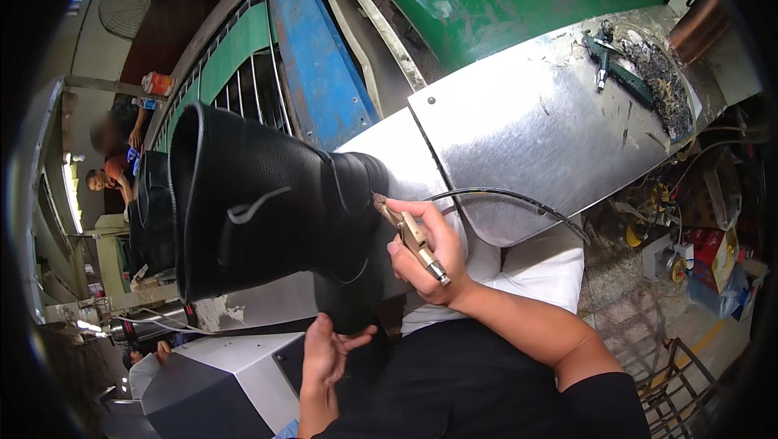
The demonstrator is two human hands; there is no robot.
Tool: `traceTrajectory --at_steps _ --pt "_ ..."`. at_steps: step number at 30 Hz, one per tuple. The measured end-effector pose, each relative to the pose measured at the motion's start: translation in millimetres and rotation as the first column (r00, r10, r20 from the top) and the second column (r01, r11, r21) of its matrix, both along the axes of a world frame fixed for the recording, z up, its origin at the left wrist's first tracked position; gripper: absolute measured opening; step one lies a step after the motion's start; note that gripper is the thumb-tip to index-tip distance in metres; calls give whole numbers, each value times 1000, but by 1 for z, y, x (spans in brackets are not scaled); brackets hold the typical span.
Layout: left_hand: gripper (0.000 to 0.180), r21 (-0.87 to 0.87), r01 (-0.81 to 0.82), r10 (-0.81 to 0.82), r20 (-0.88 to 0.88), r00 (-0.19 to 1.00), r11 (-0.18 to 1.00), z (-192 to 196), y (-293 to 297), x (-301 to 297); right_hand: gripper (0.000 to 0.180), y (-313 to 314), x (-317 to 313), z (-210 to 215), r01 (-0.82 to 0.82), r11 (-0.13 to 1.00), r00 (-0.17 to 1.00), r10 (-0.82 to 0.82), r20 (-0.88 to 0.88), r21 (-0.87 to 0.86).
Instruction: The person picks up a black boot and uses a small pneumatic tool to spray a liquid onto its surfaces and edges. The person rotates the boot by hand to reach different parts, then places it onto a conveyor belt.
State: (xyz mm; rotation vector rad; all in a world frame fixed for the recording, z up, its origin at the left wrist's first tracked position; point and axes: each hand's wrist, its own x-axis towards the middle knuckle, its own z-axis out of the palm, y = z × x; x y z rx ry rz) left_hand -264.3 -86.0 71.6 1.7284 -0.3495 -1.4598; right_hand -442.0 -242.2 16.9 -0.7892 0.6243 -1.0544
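Black leather boot with a tall, wide shaft is tipped sideways in front of the person, its broad opening facing left and its narrower ankle near the silvery sheet-metal bench top. Right hand is closed around a slim, brass-coloured metal spray gun, fingers wrapped over its body, the nozzle pointing at the ankle; whether the tip touches the leather cannot be told. Black flexible hose arcs over the bench's edge to the right of that hand. Left hand is below the boot, thumb raised and fingers partly spread beside its dark lower part; whether it grips there cannot be told
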Motion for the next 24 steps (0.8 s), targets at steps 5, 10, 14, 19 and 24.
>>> traceTrajectory --at_steps 5,10,14,19,24 --pt "71 -25 54 -59 -302 952 998 -5 -8 -37 46 1 -14 -2 -66 995 998 64 -28 -72" --pt "74 -26 35 -42 -357 933 999 2 -25 -53 43 1 -24 5 -71 997 997 71 11 -15" --pt "76 -51 39 -56 -398 915 998 -2 -28 -59 44 7 -44 -2 -188 978 980 180 -86 -89" --pt "79 -44 80 -91 -442 892 996 -4 -37 -69 44 18 -62 2 -172 983 976 162 -145 -58" --pt "81 -45 141 -144 -527 837 989 -3 -48 -78 44 26 -86 12 -200 980 971 198 -137 1"
